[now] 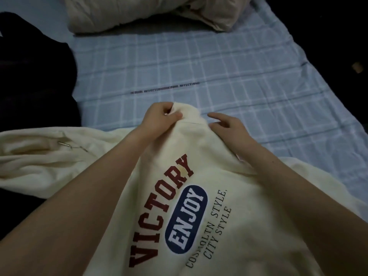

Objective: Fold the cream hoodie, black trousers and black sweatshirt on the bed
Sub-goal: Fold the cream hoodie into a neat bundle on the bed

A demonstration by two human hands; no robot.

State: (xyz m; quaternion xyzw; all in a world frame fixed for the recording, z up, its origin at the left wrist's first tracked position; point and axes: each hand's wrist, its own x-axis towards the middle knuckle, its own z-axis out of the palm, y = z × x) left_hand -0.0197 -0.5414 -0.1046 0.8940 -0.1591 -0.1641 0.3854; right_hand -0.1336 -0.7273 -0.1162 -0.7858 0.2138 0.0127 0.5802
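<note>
Left hand pinching cream hoodie, lying crosswise

Hoodie spread on bed right before me, printed side up, lettering running away from me. Its hood lies off to my left. My left hand pinches far edge of hoodie; my right hand rests just beside it, to right, on same edge. Beyond hands, bare sheet. Bundled quilt lies at far end of bed. Dark garment pile lies at left, behind hood, on bed's left side.
</note>
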